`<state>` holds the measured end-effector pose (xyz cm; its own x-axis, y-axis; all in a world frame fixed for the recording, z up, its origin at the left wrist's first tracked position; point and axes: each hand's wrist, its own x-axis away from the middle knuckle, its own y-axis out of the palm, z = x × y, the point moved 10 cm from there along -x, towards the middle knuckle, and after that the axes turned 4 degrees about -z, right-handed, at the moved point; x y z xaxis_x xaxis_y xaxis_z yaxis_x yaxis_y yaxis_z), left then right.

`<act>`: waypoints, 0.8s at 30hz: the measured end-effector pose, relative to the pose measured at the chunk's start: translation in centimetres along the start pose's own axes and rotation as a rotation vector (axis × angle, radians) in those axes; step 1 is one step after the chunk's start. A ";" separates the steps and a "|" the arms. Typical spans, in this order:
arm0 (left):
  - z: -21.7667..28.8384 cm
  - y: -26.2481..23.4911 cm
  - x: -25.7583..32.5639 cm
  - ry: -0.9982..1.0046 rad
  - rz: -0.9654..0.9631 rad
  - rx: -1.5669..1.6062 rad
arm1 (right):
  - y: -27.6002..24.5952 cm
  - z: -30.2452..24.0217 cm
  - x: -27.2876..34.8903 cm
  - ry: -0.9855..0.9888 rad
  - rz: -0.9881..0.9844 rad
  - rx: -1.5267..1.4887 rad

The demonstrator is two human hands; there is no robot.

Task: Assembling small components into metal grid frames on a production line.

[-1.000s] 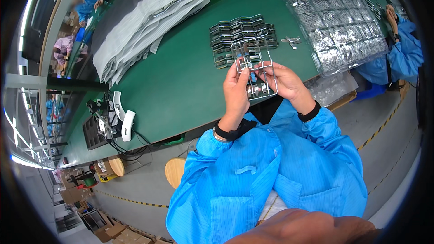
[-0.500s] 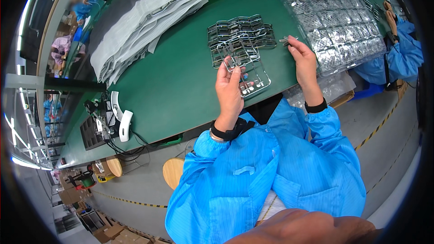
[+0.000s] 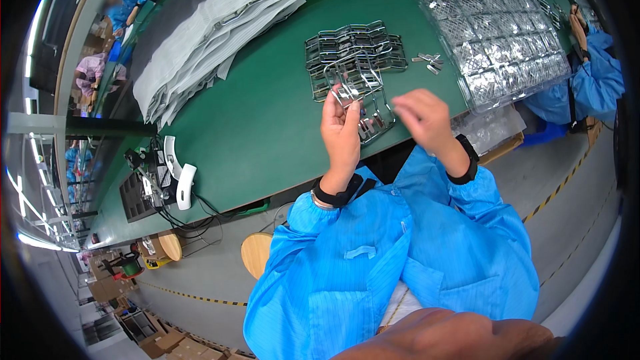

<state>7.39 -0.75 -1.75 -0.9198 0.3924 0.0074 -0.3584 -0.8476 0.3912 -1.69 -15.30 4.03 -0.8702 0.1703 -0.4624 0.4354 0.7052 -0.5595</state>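
My left hand (image 3: 341, 128) is closed on a bent metal wire frame (image 3: 375, 132) that carries small flat metal pieces, holding it tilted over the near side of the green table. Just right of that frame is my right hand (image 3: 427, 120), blurred, its fingers bent toward the frame. Whether anything is between those fingertips cannot be made out. Beyond my left hand lies a stack of similar wire frames (image 3: 357, 43), partly overlapped by the held one. A few small flat metal pieces (image 3: 430, 61) lie loose on the table, right of the stack.
Clear plastic trays of shiny metal parts (image 3: 490, 27) cover the table's right side. A thick pile of white sheets (image 3: 213, 27) lies at the left. White curved devices with cables (image 3: 185, 187) sit at the near left edge. Co-worker's hands (image 3: 579, 30) show at far right.
My right hand has moved left and nearer to me, away from the loose metal pieces, to beside the held frame. The frame in my left hand has turned slightly.
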 end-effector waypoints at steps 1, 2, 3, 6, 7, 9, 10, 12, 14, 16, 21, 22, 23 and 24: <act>-0.3 0.0 0.1 -0.003 -0.004 -0.002 | 0.3 -0.5 0.1 0.004 0.003 0.000; -0.1 0.0 0.2 0.039 -0.020 -0.059 | 1.7 -2.0 0.0 -0.067 -0.078 0.061; 0.2 0.3 0.2 0.081 -0.037 -0.113 | 2.8 -3.1 -0.1 -0.136 -0.160 0.126; 1.0 1.0 0.9 0.144 -0.056 -0.246 | 4.6 -3.1 0.1 -0.138 -0.276 0.179; 1.0 1.1 1.0 0.145 -0.057 -0.246 | 4.5 -3.1 0.1 -0.137 -0.276 0.180; 1.1 1.2 1.0 0.142 -0.086 -0.259 | 4.9 -3.1 0.0 -0.152 -0.350 0.160; 1.2 1.2 1.1 0.142 -0.085 -0.260 | 4.9 -2.9 -0.1 -0.153 -0.350 0.159; 1.2 1.5 1.1 0.140 -0.102 -0.221 | 5.0 -2.7 -0.2 -0.169 -0.347 0.126; 0.9 1.5 1.1 0.133 -0.101 -0.206 | 4.9 -2.9 -0.5 -0.159 -0.340 0.155; 0.4 1.4 0.9 0.130 -0.093 -0.190 | 4.9 -3.2 -0.6 -0.155 -0.337 0.182; 0.0 0.8 0.4 0.159 -0.017 -0.108 | 3.8 -3.7 -0.5 -0.125 -0.115 0.318; 0.2 0.9 0.5 0.159 -0.016 -0.108 | 4.1 -3.6 -0.3 -0.126 -0.116 0.317; 0.0 0.7 0.6 0.112 0.014 0.004 | 3.7 -3.8 -0.1 -0.156 -0.036 0.310; -0.2 0.6 0.7 0.065 0.044 0.117 | 3.1 -4.1 0.1 -0.186 0.043 0.304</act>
<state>6.55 -1.05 -1.75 -0.9439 0.3287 -0.0318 -0.3003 -0.8145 0.4964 -1.34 -10.26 5.10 -0.8046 0.0479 -0.5919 0.5441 0.4586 -0.7026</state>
